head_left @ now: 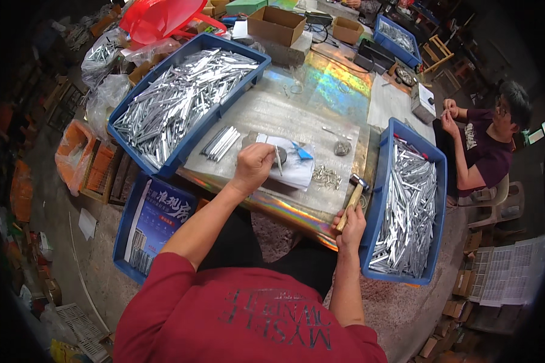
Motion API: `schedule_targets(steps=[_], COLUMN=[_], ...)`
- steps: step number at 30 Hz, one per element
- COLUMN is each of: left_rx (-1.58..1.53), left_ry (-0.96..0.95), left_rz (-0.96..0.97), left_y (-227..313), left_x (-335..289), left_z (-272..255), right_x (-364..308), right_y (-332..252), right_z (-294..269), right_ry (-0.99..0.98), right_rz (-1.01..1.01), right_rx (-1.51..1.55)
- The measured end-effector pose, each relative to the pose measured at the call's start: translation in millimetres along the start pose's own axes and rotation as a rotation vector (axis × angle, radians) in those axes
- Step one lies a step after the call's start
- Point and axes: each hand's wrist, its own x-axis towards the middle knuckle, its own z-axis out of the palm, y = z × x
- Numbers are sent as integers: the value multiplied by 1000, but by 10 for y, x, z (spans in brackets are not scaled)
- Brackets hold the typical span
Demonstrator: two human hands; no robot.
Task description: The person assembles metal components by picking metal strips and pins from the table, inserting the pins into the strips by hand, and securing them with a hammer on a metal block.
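Note:
My left hand is closed in a pinch on a slim silvery metal strip, held over a dark round block and white paper. In my right hand is the wooden handle of a hammer; its head points away from me, above the table's near edge. A blue piece lies on the paper. Just right of it is a pile of small metal parts. Several metal strips lie side by side left of my left hand.
Blue bins full of metal strips stand left and right of my work area. A stone-like lump rests farther back. Cardboard boxes stand at the far side. Another person sits at the right, hands raised.

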Motion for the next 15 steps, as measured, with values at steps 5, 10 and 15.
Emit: schedule_targets(steps=[5, 10, 15], left_rx=[25, 28, -32], left_ry=[2, 18, 42], left_rz=[24, 16, -192], left_y=[8, 0, -12], left_x=[48, 93, 58], left_z=[1, -27, -64], right_x=[102, 16, 58], right_y=[-44, 15, -12], right_z=[12, -29, 4], right_ry=[-35, -17, -42], right_rz=[-27, -14, -8], right_rx=[22, 13, 3])
